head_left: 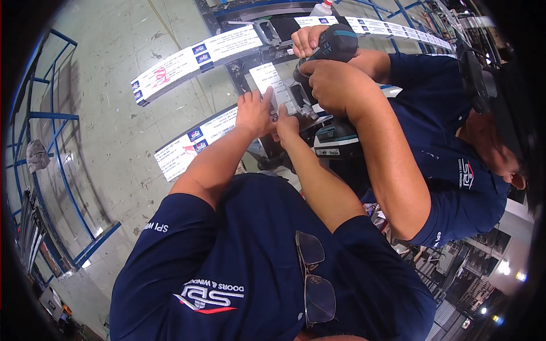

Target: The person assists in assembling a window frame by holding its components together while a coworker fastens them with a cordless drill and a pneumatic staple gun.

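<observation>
A short metal profile [273, 85] with white printed protective film lies across the dark work stand. My left hand [254, 113] grips its near left side, with the fingers laid along the edge. Close beside it, my right hand [286, 125] holds the near end, one finger stretched along the film and the other fingers curled, partly hidden. At the profile's right side is a bare metal end or bracket [301, 96]. A co-worker's two hands hold a black and teal cordless drill [336, 44] just above this spot; its tip is hidden.
Long film-wrapped profiles [199, 59] extend left and right across the stand, and another wrapped profile [196, 142] lies nearer me. A second teal and black power tool [335, 133] sits below the co-worker's forearm. A bottle [322, 8] stands behind. Blue racks [54, 116] line the left.
</observation>
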`<state>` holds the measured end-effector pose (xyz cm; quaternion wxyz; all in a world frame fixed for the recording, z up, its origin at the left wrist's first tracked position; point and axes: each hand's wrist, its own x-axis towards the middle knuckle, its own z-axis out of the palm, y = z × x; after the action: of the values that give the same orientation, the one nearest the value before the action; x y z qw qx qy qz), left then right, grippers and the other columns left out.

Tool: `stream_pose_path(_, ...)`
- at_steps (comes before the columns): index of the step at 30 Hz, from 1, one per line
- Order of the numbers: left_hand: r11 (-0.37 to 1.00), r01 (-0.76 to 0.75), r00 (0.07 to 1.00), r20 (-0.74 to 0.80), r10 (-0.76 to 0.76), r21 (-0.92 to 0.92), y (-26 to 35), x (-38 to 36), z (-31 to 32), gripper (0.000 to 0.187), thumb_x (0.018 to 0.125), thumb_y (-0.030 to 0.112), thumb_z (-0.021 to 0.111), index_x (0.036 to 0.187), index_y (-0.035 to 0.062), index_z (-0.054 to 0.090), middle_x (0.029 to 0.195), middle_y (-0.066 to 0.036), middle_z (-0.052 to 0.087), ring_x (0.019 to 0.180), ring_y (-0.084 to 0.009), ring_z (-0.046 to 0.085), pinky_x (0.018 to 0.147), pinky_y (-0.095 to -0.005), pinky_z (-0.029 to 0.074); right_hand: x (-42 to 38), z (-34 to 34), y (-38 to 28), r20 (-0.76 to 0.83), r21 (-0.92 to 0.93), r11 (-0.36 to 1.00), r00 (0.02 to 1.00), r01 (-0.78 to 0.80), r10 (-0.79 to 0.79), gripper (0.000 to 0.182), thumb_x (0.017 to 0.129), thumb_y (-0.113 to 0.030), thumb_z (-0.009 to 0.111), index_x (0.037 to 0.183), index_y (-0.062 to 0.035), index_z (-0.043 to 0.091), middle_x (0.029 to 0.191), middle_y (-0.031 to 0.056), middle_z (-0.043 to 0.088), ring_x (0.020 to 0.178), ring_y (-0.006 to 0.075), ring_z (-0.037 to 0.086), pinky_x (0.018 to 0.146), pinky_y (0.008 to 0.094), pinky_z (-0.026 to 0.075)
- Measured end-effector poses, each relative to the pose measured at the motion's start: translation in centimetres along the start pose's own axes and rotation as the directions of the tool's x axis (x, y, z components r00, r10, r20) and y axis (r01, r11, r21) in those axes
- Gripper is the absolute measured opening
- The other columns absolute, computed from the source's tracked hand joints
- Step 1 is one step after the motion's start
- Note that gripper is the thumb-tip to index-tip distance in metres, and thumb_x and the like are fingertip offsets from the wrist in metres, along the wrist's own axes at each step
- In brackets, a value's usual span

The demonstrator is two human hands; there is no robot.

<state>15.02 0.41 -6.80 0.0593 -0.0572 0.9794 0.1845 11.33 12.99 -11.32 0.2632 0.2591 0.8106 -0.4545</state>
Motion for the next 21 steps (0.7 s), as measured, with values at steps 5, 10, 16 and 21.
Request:
stream_pose_path(5,1.0,-0.002,1.0,0.008,0.002,0.005,0.1,-0.1,-0.2,0.108,0.073,0.058,0.08,0.159,0.0146,0.029,0.127,-0.018,0.05,0.122,-0.0354,0.048,0.108,-0.0468,0.034,1.6,0.5,1.2,-0.023,-0.036,0.999,0.999,0.029,-0.029,0.074,0.101,-0.06,0.052,0.112,0.0115,0.07,0.097,0.0253,0.075,0.096,0.0363,0.073,0.085,0.0433,0.055)
stream_pose_path(10,1.0,-0.009,1.0,0.014,0.009,0.023,0.0,0.0,-0.2,0.11,0.073,0.057,0.081,0.159,0.0144,0.028,0.127,-0.018,0.05,0.121,-0.0353,0.048,0.108,-0.0464,0.034,-1.8,-0.5,-1.2,0.029,0.028,1.0,1.0,-0.005,0.004,0.073,0.102,-0.059,0.052,0.113,0.0109,0.07,0.098,0.0255,0.075,0.095,0.0345,0.074,0.084,0.0419,0.055)
stream_pose_path(16,1.0,-0.005,1.0,0.006,0.005,0.022,0.0,0.0,0.0,0.11,0.073,0.057,0.081,0.159,0.014,0.028,0.127,-0.018,0.051,0.121,-0.0348,0.048,0.107,-0.0464,0.035,0.3,0.0,0.2,0.018,-0.003,1.0,1.0,0.01,-0.01,0.075,0.101,-0.06,0.051,0.11,0.0121,0.07,0.101,0.0291,0.073,0.101,0.0382,0.072,0.087,0.0447,0.054)
stream_pose_path(21,1.0,-0.01,1.0,-0.008,0.01,0.02,0.1,-0.1,0.0,0.109,0.073,0.057,0.08,0.159,0.014,0.029,0.126,-0.018,0.051,0.12,-0.035,0.049,0.108,-0.0468,0.034,1.9,0.5,1.3,-0.025,-0.042,0.999,0.999,0.028,-0.029,0.079,0.1,-0.062,0.051,0.11,0.0149,0.068,0.109,0.0328,0.071,0.109,0.043,0.069,0.092,0.0475,0.053)
